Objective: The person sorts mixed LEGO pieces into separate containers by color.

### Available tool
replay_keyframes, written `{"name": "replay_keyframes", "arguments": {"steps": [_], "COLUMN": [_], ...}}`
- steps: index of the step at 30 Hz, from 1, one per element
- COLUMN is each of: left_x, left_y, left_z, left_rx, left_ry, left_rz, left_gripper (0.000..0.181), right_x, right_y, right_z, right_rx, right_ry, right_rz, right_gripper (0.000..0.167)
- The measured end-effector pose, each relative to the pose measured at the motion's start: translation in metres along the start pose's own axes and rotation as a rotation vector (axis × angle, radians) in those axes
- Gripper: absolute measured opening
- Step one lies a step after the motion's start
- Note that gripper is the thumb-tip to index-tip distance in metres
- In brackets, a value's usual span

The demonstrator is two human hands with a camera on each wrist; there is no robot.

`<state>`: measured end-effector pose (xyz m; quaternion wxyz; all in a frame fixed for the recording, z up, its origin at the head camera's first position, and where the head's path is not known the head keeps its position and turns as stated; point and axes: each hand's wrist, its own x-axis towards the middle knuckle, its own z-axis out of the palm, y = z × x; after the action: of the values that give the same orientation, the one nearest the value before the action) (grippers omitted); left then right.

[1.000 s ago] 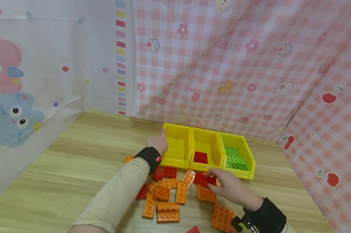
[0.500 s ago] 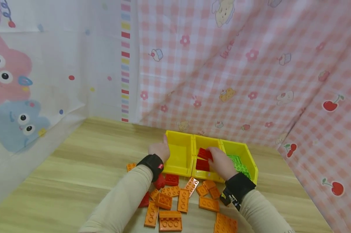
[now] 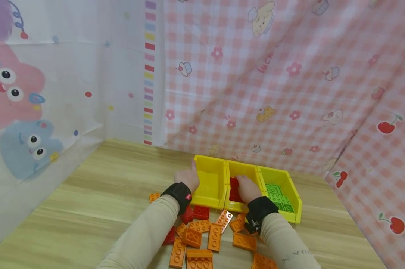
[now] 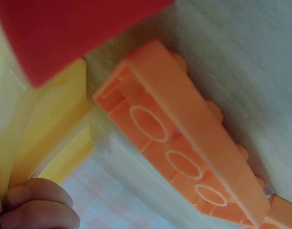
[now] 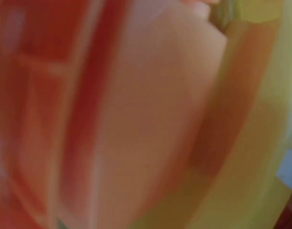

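1. Three yellow bins stand side by side on the wooden table [image 3: 121, 172]. The left hand [image 3: 187, 178] is curled on the left wall of the left bin [image 3: 208, 186], gripping it, with the thumb pointing up.
2. In the middle bin [image 3: 245, 169] there are red bricks [image 3: 234, 189]. The right hand [image 3: 249, 189] is inside this bin and touches them; its wrist view is blurred, so one cannot tell if it grasps a brick.
3. The right bin [image 3: 293, 200] contains green bricks [image 3: 279, 198].
4. Orange bricks [image 3: 214, 237] and a red block [image 3: 201, 212] lie before the bins.
5. Half a second earlier, the right hand held a tilted red brick higher in the middle bin; now the hand is lower. The left hand keeps its place.
6. The checked cloth [image 3: 202, 89] carries the word "luck". The left wristband [image 3: 177, 192] has a red label, too small for reading. Letters on the right sleeve [image 3: 284, 239] are upside down and unclear.
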<state>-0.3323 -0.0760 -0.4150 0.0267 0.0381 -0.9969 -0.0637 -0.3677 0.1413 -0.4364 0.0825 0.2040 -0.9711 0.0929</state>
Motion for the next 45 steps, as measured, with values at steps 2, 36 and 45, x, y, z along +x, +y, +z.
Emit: {"name": "replay_keyframes", "arguments": {"steps": [2,36,45], "left_x": [-0.001,-0.003,-0.001], "left_y": [0.000,-0.003,-0.004], "left_z": [0.000,-0.002,-0.007], "left_rx": [-0.002,-0.029,-0.042], "left_ry": [-0.002,-0.041,-0.129], "left_rz": [0.004,0.041,0.038], "left_gripper": [0.058,0.060,0.064], "right_x": [0.001,-0.066,-0.064], "right_y": [0.003,-0.133,-0.146], "right_z": [0.001,-0.005,0.003], "right_rx": [0.024,0.107,0.083], "right_ry": [-0.015,-0.169,-0.159], "right_rz": [0.000,-0.430,-0.388], "right_gripper": [0.026,0.053,0.051]}}
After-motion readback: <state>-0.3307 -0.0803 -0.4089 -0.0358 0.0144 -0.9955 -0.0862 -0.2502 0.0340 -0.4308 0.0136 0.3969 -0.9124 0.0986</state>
